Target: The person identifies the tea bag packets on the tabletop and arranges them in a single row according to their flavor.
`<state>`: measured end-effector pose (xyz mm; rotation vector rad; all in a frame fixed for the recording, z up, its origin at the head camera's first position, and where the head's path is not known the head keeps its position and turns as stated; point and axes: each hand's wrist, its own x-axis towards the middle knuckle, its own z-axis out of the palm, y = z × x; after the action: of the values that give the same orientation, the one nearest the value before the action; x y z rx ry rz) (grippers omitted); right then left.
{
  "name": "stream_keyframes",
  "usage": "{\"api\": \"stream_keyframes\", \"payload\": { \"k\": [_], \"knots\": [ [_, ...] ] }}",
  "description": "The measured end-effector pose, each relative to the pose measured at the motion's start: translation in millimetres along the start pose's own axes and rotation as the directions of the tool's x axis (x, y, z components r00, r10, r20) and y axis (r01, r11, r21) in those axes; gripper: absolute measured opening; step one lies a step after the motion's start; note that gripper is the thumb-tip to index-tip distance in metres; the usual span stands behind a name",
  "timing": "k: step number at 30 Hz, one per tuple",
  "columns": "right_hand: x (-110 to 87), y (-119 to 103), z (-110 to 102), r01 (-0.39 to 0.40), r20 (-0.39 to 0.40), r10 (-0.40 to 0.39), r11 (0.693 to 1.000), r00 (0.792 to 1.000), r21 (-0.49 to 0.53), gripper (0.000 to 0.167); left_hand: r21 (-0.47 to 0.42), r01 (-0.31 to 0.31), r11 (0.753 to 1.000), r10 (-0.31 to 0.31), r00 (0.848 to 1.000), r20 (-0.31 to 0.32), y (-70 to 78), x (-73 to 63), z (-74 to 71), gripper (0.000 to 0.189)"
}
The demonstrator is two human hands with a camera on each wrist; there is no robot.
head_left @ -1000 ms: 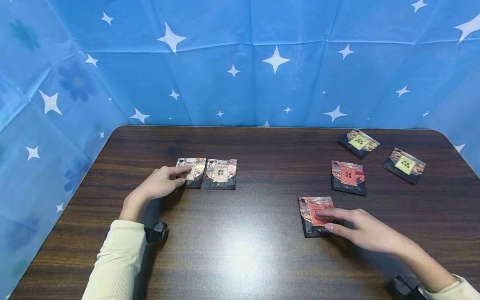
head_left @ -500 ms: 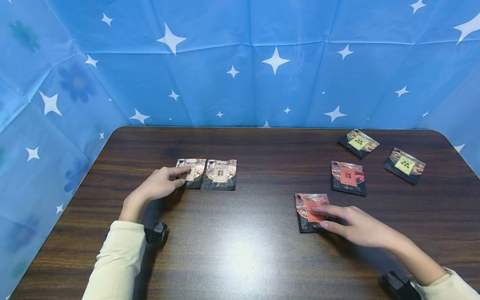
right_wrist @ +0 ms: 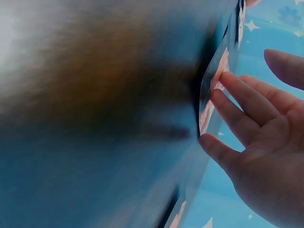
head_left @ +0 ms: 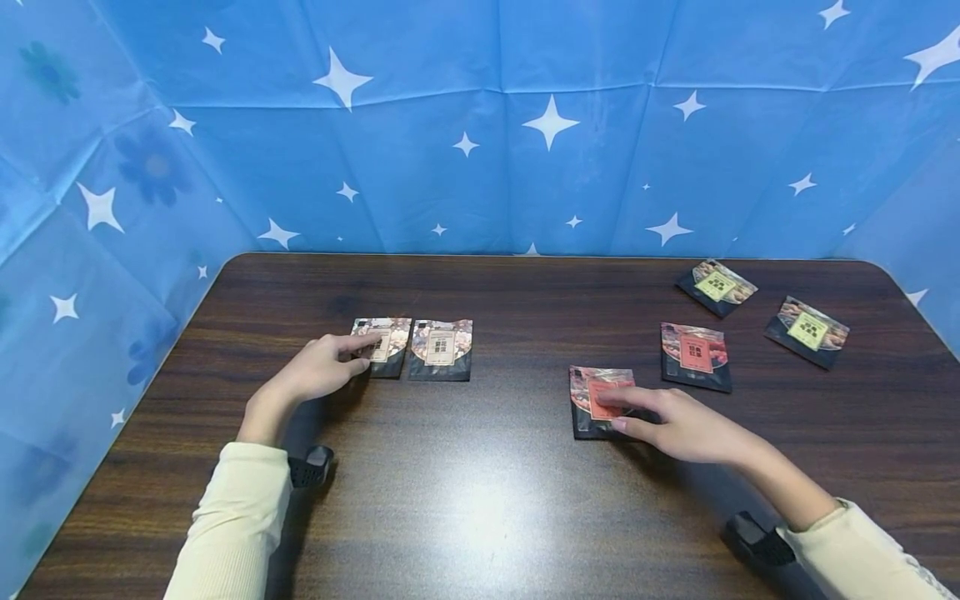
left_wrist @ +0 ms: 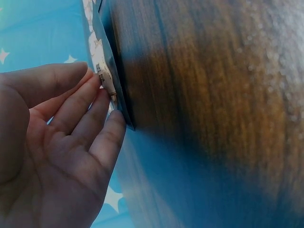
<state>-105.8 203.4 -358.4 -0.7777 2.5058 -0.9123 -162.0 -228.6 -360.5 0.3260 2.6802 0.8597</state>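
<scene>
Flat black packets with coloured labels lie about my hands. My left hand rests its fingertips on a packet with a cream label, seen edge-on in the left wrist view. Close beside that one lies a second cream-label packet. Fingertips of my right hand press on a red-label packet near the middle of the table. In the right wrist view the fingers are spread and lie on that packet, with the thumb held apart. Part of its label is hidden under the fingers.
Another red-label packet lies right of centre. Two yellow-label packets, one at the back and one farther right, lie tilted. A blue curtain with white stars hangs behind the dark wooden table.
My right hand has slid the red-label packet leftward and a little away from me across the table. The left hand and its cream-label packet have stayed in place.
</scene>
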Motion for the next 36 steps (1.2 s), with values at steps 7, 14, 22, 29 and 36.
{"api": "stream_keyframes", "payload": {
  "k": [7, 14, 22, 29, 36],
  "knots": [
    [20.7, -3, -2, 0.0, 0.013, 0.0, 1.0, 1.0, 0.0, 0.04, -0.003, 0.005, 1.0, -0.005, 1.0, 0.003, -0.4, 0.9, -0.3, 0.044],
    [42.7, -8, -2, 0.017, 0.025, -0.016, 1.0, 1.0, -0.015, 0.039, 0.002, 0.004, 1.0, -0.004, 1.0, -0.001, -1.0, 1.3, -0.3, 0.044],
    [67.9, -16, -1, 0.013, 0.051, -0.012, 1.0, 0.999, -0.012, 0.04, 0.005, 0.006, 1.0, -0.006, 1.0, 0.001, -0.9, 1.6, -0.2, 0.043],
    [84.1, -21, 0, 0.006, 0.065, -0.006, 1.0, 0.998, -0.008, 0.04, 0.004, 0.001, 1.0, -0.001, 1.0, 0.002, -1.3, 2.3, 0.0, 0.043],
    [101.4, -27, 2, 0.0, 0.081, -0.001, 1.0, 0.997, 0.012, 0.039, 0.015, 0.006, 1.0, -0.006, 1.0, 0.0, -1.9, 2.8, -0.1, 0.043]
  ]
}}
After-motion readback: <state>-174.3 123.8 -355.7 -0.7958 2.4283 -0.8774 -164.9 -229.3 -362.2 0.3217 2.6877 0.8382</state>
